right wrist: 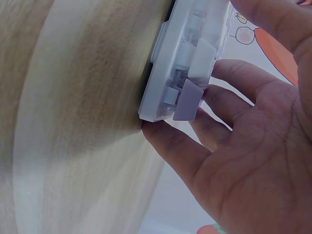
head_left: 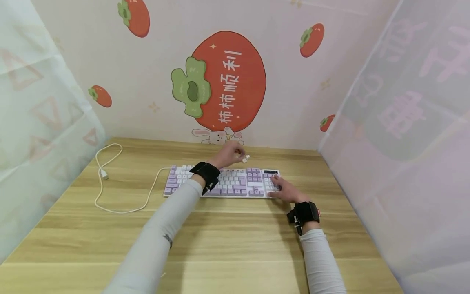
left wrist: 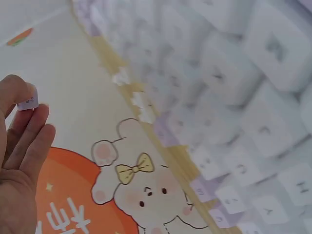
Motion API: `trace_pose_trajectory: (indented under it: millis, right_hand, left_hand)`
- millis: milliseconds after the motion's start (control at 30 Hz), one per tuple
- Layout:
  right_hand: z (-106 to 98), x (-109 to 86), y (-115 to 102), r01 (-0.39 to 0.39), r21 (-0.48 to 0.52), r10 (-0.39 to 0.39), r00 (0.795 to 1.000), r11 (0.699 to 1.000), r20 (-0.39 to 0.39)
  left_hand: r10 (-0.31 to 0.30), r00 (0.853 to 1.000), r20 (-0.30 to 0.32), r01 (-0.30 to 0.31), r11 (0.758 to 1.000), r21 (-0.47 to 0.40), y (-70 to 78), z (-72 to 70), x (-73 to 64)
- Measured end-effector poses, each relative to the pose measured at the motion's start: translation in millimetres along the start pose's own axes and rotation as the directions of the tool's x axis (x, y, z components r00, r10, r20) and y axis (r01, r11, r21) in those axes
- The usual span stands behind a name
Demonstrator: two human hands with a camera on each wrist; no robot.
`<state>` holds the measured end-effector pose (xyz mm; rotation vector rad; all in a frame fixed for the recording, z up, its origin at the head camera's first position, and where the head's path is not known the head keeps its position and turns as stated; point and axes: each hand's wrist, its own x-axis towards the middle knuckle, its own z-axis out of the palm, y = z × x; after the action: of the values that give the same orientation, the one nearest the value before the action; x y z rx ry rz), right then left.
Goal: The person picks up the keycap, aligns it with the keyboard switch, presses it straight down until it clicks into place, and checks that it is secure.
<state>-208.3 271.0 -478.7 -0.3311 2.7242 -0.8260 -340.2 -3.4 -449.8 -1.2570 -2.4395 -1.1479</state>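
Note:
A white and lilac keyboard (head_left: 255, 184) lies on the wooden table below the printed wall sheet. Just above its back edge, my left hand (head_left: 228, 154) pinches a small pale lilac keycap (left wrist: 29, 102) between thumb and forefinger, its other fingers extended. Several loose white keycaps (head_left: 245, 159) lie on the table near that hand, behind the keyboard. My right hand (head_left: 287, 191) rests at the keyboard's right end with fingers spread over the number keys. In the right wrist view, one fingertip touches the keyboard's corner beside a lilac key (right wrist: 189, 101).
A white cable (head_left: 125, 212) curls from the keyboard's left end across the table to a USB plug (head_left: 104, 174). Printed sheets stand around the table at the back (head_left: 286, 81), left and right. Black camera straps circle both wrists.

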Motion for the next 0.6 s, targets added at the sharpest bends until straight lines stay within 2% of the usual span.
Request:
trace_pose_trajectory:
  millis: [67,133,333,600]
  right_hand:
    - [0,0.3,0,0.005,0.000,-0.005,1.000,1.000,-0.002]
    - [0,0.3,-1,0.004,0.002,-0.004,1.000,1.000,-0.003]
    - [0,-0.3,-1,-0.004,0.003,0.003,1.000,1.000,0.005]
    - [-1,1.4,-1,0.004,-0.005,-0.004,1.000,1.000,0.000]
  left_hand:
    - [0.031,0.999,-0.030,-0.031,0.999,-0.007,5.2,-3.3,0.1]
    - [0.032,0.999,-0.041,-0.033,0.999,-0.009,9.2,-5.4,-0.2]
    - [-0.018,0.999,-0.037,0.018,1.000,-0.002,15.8,-10.1,-3.4]
    - [-0.052,0.998,-0.041,0.053,0.998,0.023,21.4,-19.7,-6.2]
